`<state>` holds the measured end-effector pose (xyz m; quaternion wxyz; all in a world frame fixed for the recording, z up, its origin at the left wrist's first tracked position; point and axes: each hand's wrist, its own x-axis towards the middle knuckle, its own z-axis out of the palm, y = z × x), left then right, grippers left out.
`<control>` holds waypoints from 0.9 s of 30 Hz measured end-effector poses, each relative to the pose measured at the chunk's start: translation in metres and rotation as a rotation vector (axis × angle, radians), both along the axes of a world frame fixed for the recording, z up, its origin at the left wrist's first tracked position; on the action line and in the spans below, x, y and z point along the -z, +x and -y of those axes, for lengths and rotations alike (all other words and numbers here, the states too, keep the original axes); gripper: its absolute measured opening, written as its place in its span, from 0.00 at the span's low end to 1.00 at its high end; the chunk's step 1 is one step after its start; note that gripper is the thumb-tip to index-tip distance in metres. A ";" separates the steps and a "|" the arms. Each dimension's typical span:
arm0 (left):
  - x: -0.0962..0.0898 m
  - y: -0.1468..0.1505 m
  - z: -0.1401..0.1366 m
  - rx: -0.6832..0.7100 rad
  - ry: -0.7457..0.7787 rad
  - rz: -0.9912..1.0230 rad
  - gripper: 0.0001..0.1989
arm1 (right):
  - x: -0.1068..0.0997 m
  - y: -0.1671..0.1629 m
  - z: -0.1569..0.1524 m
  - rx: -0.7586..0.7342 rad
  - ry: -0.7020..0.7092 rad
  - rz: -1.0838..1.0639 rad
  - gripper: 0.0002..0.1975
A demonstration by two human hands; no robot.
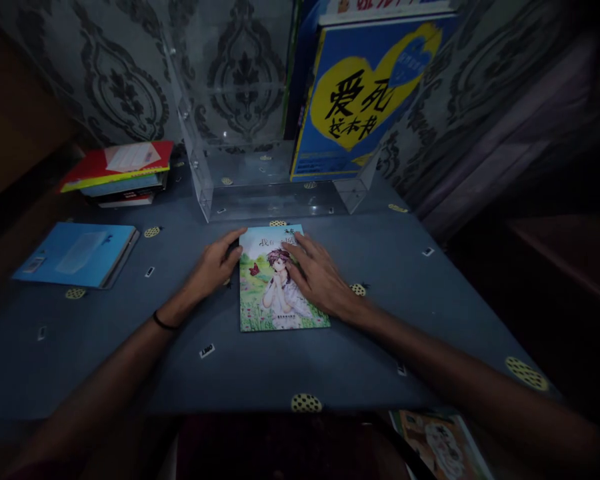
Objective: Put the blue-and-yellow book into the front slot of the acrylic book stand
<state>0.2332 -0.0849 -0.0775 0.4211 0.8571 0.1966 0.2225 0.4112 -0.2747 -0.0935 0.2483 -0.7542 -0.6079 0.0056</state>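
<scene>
A book (260, 300) with a drawn figure and a butterfly on its cover lies flat and closed in the middle of the table. My left hand (217, 262) is at the book's left edge, thumb and fingers apart, fingertips touching its upper left side. Across the cover's right half rests my right hand (320, 273), its fingers spread over the title and the drawing. Neither hand is wrapped round the book. A dark band circles my left wrist.
Behind the book stands a clear acrylic rack (275, 200) holding a blue book with a yellow heart (325, 150). A blue book (87, 253) lies at left, near a stack of books (125, 167). Another book (440, 443) is below the front edge of the table (260, 377).
</scene>
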 end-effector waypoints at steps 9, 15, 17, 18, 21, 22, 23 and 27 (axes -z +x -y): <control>-0.016 0.006 0.007 -0.226 -0.724 0.205 0.22 | 0.002 0.002 0.002 -0.009 -0.003 -0.042 0.25; -0.035 0.011 0.014 -0.325 -0.962 0.219 0.12 | 0.006 0.003 0.002 -0.012 0.028 -0.067 0.25; -0.037 0.011 0.014 -0.330 -0.984 0.206 0.12 | 0.007 0.004 0.003 -0.007 0.034 -0.079 0.26; -0.038 0.011 0.013 -0.334 -0.997 0.200 0.11 | 0.007 0.004 0.004 -0.004 0.036 -0.083 0.26; -0.039 0.009 0.009 -0.346 -1.047 0.190 0.10 | 0.006 0.005 0.005 -0.001 0.034 -0.087 0.26; -0.039 0.009 0.008 -0.342 -1.064 0.187 0.09 | 0.006 0.004 0.005 0.002 0.034 -0.088 0.27; -0.039 0.009 0.007 -0.326 -1.079 0.181 0.09 | 0.005 0.004 0.005 0.005 0.034 -0.091 0.28; -0.036 0.010 0.014 -0.116 -1.133 0.072 0.08 | 0.002 0.002 0.005 -0.010 0.028 -0.134 0.28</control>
